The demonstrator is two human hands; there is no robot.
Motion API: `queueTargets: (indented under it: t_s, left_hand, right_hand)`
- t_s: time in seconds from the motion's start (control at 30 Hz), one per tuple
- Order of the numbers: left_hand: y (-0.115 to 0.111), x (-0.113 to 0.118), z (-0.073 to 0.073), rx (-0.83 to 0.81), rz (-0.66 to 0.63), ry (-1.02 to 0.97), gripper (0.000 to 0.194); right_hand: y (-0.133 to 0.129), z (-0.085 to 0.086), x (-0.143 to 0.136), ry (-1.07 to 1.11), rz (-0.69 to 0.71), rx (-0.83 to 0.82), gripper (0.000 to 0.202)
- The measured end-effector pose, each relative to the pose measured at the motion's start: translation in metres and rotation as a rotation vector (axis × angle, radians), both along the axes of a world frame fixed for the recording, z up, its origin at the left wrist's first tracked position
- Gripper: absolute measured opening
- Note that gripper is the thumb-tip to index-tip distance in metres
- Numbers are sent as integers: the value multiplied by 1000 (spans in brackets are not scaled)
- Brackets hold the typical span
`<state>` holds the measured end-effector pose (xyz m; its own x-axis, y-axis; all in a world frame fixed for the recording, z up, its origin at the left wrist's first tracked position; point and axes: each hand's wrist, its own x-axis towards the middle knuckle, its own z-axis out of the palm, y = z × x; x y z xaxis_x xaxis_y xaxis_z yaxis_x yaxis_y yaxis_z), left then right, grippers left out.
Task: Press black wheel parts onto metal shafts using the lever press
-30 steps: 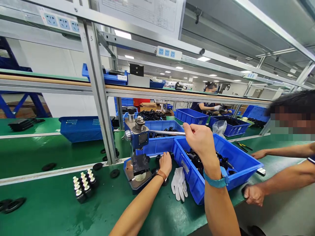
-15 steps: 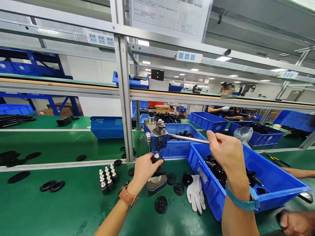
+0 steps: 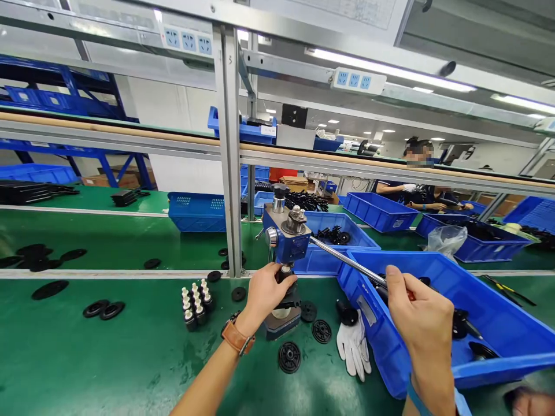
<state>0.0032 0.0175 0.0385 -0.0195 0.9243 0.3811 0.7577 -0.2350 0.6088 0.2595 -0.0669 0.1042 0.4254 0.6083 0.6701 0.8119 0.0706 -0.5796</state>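
Note:
A blue hand-operated arbor press (image 3: 287, 237) stands on the green bench. My right hand (image 3: 418, 309) is closed around the end of its metal lever (image 3: 347, 260), which slopes down to the right. Under the ram, my left hand (image 3: 267, 294) grips a small black part (image 3: 284, 284), mostly hidden by my fingers. The ram seems to meet the top of that part. Left of the press, several black parts with white tips (image 3: 197, 303) stand upright in a cluster. Black discs (image 3: 289, 356) lie in front of and beside the press base (image 3: 282, 326).
A white glove (image 3: 354, 346) and a black part (image 3: 347, 312) lie beside a large blue bin (image 3: 377, 352) of black parts. Behind the press stands another blue bin (image 3: 316, 264). A metal upright (image 3: 229, 173) rises nearby. Another person's hand (image 3: 531, 401) shows at bottom right.
My right hand has pulled the lever down, and the ram has lowered onto the part in my left hand. Its white tip no longer shows. The whole view has shifted slightly.

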Motion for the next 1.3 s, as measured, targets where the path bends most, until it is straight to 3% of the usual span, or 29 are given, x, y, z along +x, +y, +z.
queueTargets:
  t_s: [0.13, 0.27, 0.4, 0.73, 0.87, 0.93, 1.0, 1.13, 1.23, 1.3]
  left_hand:
    - [1, 0, -3, 1, 9, 2, 25]
    - [1, 0, -3, 14, 6, 2, 23]
    - [0, 0, -2, -5, 19, 23, 25]
    - [8, -6, -2, 7, 6, 32, 26]
    - [5, -3, -2, 8, 50, 2, 28]
    - [-2, 13, -3, 16, 16, -69, 28]
    - [-8, 43, -6, 2, -138, -185, 28]
    - [-8, 137, -11, -132, -487, -430, 23]
    - [4, 202, -12, -190, -513, -573, 17]
    - [12, 226, -13, -183, -525, -600, 23]
  right_hand:
    - [1, -2, -6, 31, -39, 23, 56]
    - [3, -14, -12, 76, -117, 185, 56]
    - [5, -20, -12, 65, -85, 213, 55]
    - [12, -18, -11, 43, -7, 243, 54]
    - [12, 3, -7, -29, 70, 167, 54]
    - [13, 28, -4, -76, 90, 87, 55]
    - [17, 57, -2, -146, 85, 51, 57]
    - [26, 103, -1, -263, 76, 18, 56]
    - [28, 113, -1, -284, 72, -24, 56]
    - [27, 108, 1, -283, 72, -29, 56]
